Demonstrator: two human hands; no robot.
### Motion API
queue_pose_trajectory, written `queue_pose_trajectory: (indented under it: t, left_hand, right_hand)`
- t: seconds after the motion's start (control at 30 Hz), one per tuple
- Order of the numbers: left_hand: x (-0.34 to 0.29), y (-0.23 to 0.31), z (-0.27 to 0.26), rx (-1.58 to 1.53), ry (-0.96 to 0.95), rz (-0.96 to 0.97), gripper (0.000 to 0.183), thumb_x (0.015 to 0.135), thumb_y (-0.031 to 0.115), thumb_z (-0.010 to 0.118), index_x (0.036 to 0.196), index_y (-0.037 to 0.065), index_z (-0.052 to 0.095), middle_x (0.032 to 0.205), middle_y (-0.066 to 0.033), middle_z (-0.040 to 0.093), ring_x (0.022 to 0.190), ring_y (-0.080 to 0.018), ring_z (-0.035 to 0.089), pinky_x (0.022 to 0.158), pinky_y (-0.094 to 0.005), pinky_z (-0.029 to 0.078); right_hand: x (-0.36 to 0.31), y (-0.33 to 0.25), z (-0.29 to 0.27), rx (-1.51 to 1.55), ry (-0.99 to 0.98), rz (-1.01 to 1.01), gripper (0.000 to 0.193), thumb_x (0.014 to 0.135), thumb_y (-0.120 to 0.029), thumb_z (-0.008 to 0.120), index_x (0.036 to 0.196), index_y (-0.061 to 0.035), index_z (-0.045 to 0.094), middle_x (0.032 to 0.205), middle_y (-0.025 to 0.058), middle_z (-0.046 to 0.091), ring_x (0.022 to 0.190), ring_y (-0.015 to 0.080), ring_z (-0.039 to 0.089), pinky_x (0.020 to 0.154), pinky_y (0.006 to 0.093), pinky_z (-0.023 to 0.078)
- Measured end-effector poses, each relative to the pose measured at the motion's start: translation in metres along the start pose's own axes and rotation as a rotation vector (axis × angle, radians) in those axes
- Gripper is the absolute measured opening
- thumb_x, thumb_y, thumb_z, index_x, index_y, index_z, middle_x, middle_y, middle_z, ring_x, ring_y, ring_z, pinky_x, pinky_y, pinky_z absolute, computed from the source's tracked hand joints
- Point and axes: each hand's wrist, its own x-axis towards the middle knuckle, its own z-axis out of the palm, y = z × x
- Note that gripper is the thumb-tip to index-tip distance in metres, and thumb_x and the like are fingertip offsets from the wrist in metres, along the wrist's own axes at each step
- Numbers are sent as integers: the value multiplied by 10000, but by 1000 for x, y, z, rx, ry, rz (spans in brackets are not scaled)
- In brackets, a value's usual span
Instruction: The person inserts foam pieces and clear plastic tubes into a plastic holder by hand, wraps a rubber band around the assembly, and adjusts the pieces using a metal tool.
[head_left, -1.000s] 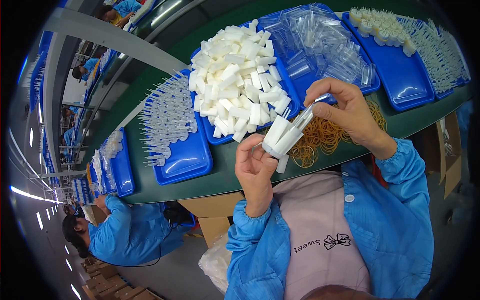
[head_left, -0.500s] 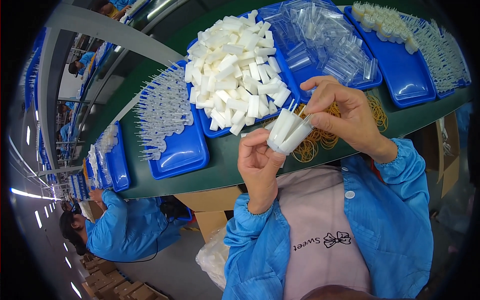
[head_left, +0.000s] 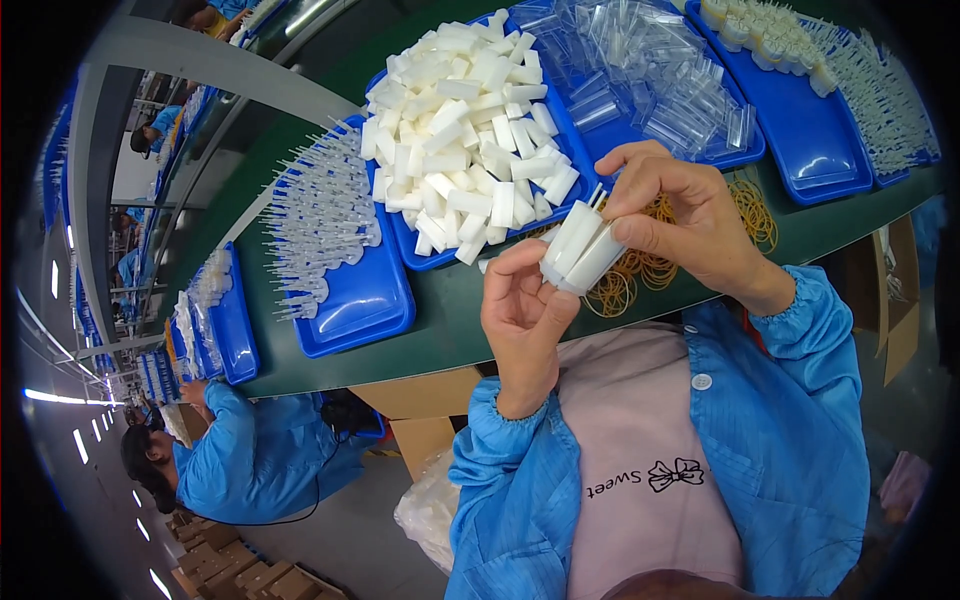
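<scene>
My left hand (head_left: pixel 524 325) is closed around the lower end of a white pronged plastic part (head_left: pixel 574 252). White blocks stand upright on this part, and thin pale prongs stick out at its top. The fingers of my right hand (head_left: pixel 690 212) pinch the upper end of it, by the right-hand block; the fingertips partly hide what they grip. Beneath and behind my hands lie yellowish rubber bands (head_left: pixel 645 265). Just beyond, a heap of white blocks (head_left: pixel 462 140) fills one blue tray, and clear plastic tubes (head_left: pixel 650 85) fill another.
A blue tray (head_left: pixel 362 322) at the left holds rows of pronged parts (head_left: pixel 325 215). At the right another blue tray (head_left: pixel 815 170) carries more such parts. A grey metal post (head_left: pixel 225 68) slants over the green table (head_left: pixel 455 325). A co-worker in blue (head_left: pixel 255 455) sits at the left.
My right fingers have moved down against the right-hand block, now closer to the left-hand block. The pronged part stays in my left hand, shifted slightly.
</scene>
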Motion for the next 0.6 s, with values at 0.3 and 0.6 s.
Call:
queue_pose_trajectory:
  t: [0.3, 0.6]
  left_hand:
    - [4, -3, -8, 34, 25, -29, 433, 832, -13, 690, 1208, 16, 478, 1178, -117, 566, 1093, -194, 569, 907, -314, 480]
    - [5, -3, -6, 65, 51, -45, 479, 824, 77, 718, 1237, 8, 486, 1226, -117, 548, 1127, -196, 550, 999, -344, 400]
  right_hand:
    - [36, 10, -19, -79, -179, 82, 107, 857, -125, 652, 911, -46, 699, 941, 54, 668, 988, 203, 571, 905, 366, 437]
    - [69, 103, -41, -1451, -132, -290, 113, 789, -141, 665, 889, -91, 681, 887, 59, 578, 964, 231, 545, 820, 366, 412]
